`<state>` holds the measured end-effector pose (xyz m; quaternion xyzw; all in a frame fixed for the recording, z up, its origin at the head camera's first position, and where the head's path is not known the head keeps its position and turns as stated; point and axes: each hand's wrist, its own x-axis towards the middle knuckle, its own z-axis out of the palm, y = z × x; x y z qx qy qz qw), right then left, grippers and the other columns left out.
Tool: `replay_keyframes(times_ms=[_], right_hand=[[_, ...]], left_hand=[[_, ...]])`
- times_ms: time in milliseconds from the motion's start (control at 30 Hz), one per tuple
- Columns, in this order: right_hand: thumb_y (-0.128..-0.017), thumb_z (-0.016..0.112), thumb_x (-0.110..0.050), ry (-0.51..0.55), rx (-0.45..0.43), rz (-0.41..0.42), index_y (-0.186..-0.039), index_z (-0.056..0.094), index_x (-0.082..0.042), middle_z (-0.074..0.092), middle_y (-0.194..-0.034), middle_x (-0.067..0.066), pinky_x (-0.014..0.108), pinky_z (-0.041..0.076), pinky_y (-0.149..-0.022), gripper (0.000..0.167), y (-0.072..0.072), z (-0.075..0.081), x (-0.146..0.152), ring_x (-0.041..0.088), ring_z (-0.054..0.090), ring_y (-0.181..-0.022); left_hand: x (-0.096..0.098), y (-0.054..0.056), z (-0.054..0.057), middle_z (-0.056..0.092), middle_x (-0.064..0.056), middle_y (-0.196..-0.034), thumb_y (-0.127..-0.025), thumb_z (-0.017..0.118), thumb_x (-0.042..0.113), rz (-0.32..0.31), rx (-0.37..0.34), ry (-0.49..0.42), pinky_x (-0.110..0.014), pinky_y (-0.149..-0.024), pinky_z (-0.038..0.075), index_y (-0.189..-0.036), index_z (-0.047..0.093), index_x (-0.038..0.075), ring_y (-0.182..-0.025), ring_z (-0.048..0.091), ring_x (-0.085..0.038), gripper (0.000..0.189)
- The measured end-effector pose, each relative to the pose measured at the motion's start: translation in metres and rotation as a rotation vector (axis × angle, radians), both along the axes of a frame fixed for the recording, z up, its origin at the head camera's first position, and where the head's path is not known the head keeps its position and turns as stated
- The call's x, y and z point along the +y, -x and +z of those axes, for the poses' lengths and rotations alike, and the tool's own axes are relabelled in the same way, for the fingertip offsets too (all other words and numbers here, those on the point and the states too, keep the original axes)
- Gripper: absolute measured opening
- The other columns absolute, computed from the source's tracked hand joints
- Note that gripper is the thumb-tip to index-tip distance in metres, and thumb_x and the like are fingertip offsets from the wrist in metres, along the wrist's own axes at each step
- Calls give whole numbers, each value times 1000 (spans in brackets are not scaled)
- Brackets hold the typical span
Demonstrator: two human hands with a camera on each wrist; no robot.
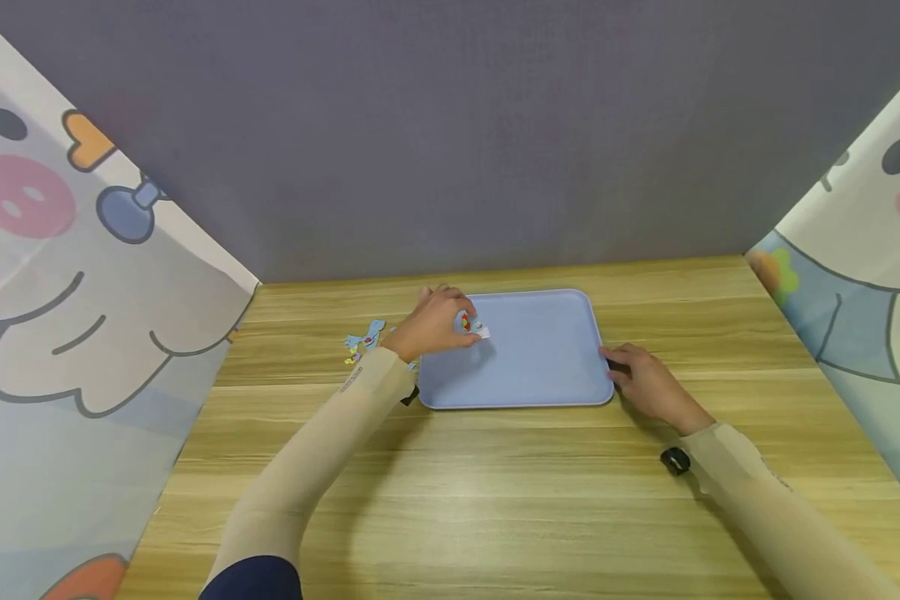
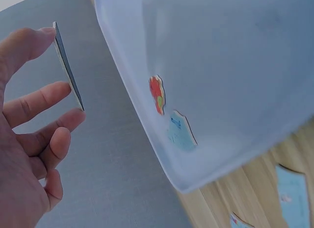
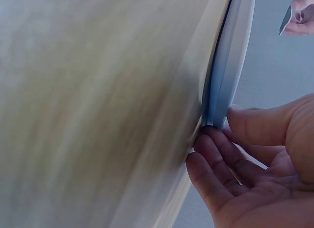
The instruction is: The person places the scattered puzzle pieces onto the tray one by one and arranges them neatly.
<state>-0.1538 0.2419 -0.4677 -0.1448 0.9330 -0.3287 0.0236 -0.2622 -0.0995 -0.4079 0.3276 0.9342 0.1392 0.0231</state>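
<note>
My left hand (image 1: 433,323) is above the left part of a light blue tray (image 1: 532,358). Between thumb and fingertips it pinches a thin flat piece (image 2: 68,66), like a puzzle piece, by its edges; the piece stands nearly edge-on in the left wrist view, so its picture is hidden. Inside the tray's corner lie a red and green piece (image 2: 157,94) and a pale blue piece (image 2: 181,132). At the tray's right edge, my right hand (image 1: 651,385) pinches the rim, thumb on top and fingertips against the side and underside.
Several colourful flat pieces (image 1: 367,335) lie on the wooden table (image 1: 495,492) left of the tray, partly hidden by the left forearm. A grey wall panel (image 1: 495,150) stands behind the table, with cartoon-printed panels on both sides.
</note>
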Motion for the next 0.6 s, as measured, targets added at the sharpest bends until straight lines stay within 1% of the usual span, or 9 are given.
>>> replay_keyframes(times_ms=[100, 267, 367, 467, 600], right_hand=[[-88, 58, 7, -1, -3, 0, -128, 49, 13, 56, -112, 26, 53, 44, -84, 41, 0, 1, 1, 41, 54, -104], [-88, 59, 7, -1, -7, 1, -128, 49, 13, 56, -111, 25, 53, 44, -83, 42, 1, 1, 0, 40, 54, -102], [-89, 59, 6, -2, -12, -2, -129, 49, 12, 56, -111, 25, 52, 44, -83, 42, 1, 0, 0, 40, 54, -103], [-88, 59, 7, 1, -14, -3, -129, 49, 12, 56, -112, 25, 53, 44, -85, 42, 2, -1, 0, 41, 54, -104], [-88, 58, 8, 5, -3, -6, -128, 49, 12, 57, -112, 25, 53, 44, -85, 42, 3, -2, 0, 41, 54, -105]], left_hand=[[9, 5, 2, 60, 4, -110, -76, 77, 42, 4, -15, 20, -39, -80, 25, -98, 70, 20, -107, 46, -18, 33], [21, 10, 1, 59, 4, -109, -75, 78, 40, -6, -44, 12, -38, -80, 23, -101, 69, 18, -106, 46, -19, 35], [25, 15, -4, 58, 6, -110, -75, 79, 39, -11, -50, 23, -38, -80, 22, -103, 68, 19, -107, 45, -19, 36], [27, 20, -9, 58, 6, -111, -75, 79, 39, -9, -71, 37, -39, -80, 21, -104, 68, 20, -105, 43, -19, 36], [29, 26, -18, 59, 7, -110, -75, 79, 40, -1, -88, 67, -39, -81, 20, -105, 68, 22, -100, 43, -18, 37]])
